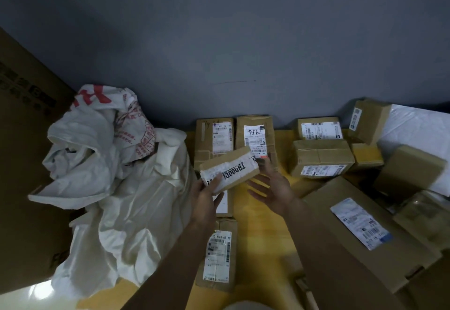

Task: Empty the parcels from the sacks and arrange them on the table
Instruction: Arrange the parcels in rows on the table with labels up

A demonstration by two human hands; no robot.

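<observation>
**Small taped parcel in hand over the yellow table**

Head cam, the only view I've got. The left hand (204,200) has a small taped parcel (231,171) pinched by its near-left end between thumb and fingers. It's holding the parcel tilted in the air above the yellow table (263,224).

The right hand (272,188) is open, fingers spread and relaxed, right by the parcel's other end. Honestly can't tell if it's touching.

The white sack (117,176) with red print is slumped in a crumpled heap at the table's left side, next to a big cardboard carton (24,139).

Sitting on the table:
- two labelled boxes side by side at the back wall, the left back box (214,139) and the right back box (255,134)
- a front box (218,256) beside the left forearm
- a squat box (321,156) further right
- a long flat box (360,232) nearest me on the right
</observation>
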